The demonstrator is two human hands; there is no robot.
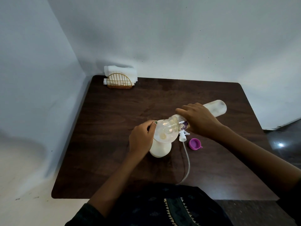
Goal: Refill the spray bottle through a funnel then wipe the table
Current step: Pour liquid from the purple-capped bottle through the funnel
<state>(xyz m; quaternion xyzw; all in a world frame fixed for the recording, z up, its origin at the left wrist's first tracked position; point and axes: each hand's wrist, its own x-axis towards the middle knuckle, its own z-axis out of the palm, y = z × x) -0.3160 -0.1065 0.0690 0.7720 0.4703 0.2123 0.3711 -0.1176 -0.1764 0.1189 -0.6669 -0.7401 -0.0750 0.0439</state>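
Left hand (pixel 141 138) grips funnel (pixel 164 132) | right hand (pixel 197 119) tilts bottle (pixel 215 109)

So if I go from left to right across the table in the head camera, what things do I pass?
Napkin holder → left hand → funnel on the white spray bottle → spray head → purple cap → tipped refill bottle's base, gripped by the right hand.

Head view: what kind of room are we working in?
Probably a home or small eatery corner: a dark wood table pushed against plain white walls, with a wire napkin holder at its far corner.
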